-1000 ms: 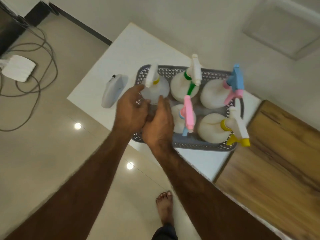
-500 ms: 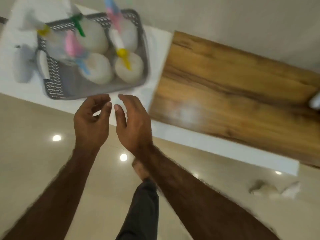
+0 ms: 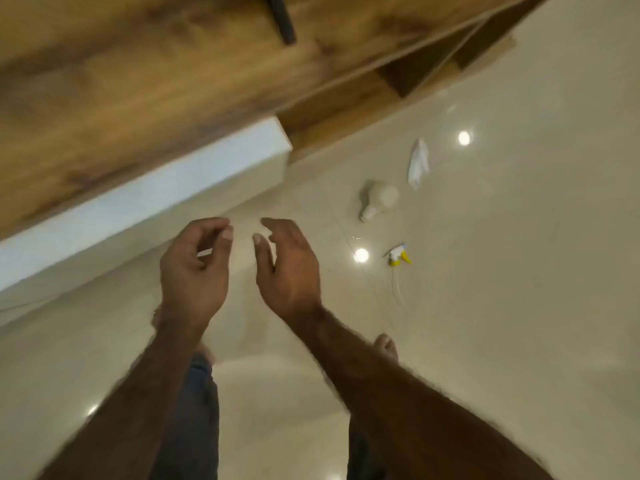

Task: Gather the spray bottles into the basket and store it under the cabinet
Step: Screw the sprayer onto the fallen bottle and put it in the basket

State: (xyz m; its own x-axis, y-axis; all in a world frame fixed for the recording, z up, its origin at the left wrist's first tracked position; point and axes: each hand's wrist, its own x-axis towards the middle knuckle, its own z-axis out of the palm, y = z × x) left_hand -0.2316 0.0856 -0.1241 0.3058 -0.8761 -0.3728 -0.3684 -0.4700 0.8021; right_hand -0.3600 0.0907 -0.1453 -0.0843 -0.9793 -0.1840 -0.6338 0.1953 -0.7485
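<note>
My left hand (image 3: 195,271) and my right hand (image 3: 285,268) hang side by side over the tiled floor, fingers apart and curled, holding nothing. A white bottle without its head (image 3: 379,199) lies on the floor to the right of my hands. A loose yellow and white spray head (image 3: 399,258) with its thin tube lies a little nearer to me. The basket with the spray bottles is out of view.
A wooden cabinet top (image 3: 138,84) with a white front edge (image 3: 145,199) runs across the upper left. An open wooden compartment (image 3: 426,64) shows at floor level, top right. A crumpled white wrapper (image 3: 418,162) lies on the floor. My bare feet show below.
My view has swung right, away from the basket on the white surface. Both hands let go of the bottle in the basket and now hang free over the floor.
</note>
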